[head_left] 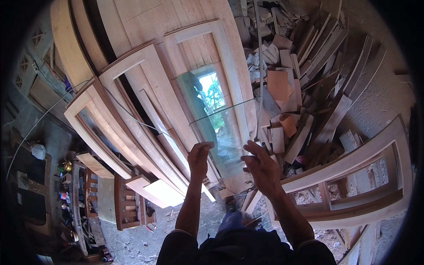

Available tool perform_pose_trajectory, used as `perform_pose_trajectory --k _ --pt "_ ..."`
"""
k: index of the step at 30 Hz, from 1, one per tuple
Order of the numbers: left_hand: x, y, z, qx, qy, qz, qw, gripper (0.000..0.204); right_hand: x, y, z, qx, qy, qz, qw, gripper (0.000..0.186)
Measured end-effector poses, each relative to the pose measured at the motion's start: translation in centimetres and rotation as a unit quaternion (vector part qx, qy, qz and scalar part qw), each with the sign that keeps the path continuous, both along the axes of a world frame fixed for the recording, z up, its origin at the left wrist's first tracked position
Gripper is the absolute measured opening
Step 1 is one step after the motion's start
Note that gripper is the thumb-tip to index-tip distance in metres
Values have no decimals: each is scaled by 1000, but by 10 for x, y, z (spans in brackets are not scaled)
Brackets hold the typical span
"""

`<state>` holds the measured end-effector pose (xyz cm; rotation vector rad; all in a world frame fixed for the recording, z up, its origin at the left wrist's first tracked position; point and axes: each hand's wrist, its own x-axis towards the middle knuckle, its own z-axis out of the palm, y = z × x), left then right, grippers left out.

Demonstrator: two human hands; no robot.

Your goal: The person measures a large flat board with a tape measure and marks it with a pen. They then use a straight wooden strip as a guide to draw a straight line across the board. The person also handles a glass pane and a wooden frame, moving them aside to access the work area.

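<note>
My left hand [199,155] is closed in a pinch on the left edge of a clear glass pane [229,128]. My right hand [260,163] grips the pane's right edge, some fingers bent and others lifted. The pane is in front of a leaning wooden door panel [234,46]. A pale wooden frame [191,31] lies against that panel, with greenish glass and a bright reflection of foliage low in its area. More long wooden frames [106,128] lean to the left of my hands, crossed by a cable [128,112].
An offcut pile [278,88] is at right, with long boards [327,53]. A windowed frame [344,176] stands beside my right arm. At lower left are slatted wooden pieces [130,203], a cluttered shelf [79,207] and the dusty floor [159,229]. My foot [230,203] shows below the hands.
</note>
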<state>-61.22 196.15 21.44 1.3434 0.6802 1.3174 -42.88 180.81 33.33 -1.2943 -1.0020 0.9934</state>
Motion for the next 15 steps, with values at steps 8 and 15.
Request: perform_pose_trajectory --k 8,15 --pt "-8 -62 -5 -17 -12 -33 999 18 -20 -44 17 -19 113 -7 993 69" --pt "-27 -88 -19 -41 153 -14 987 9 -30 -65 27 -7 96 -68 993 76"
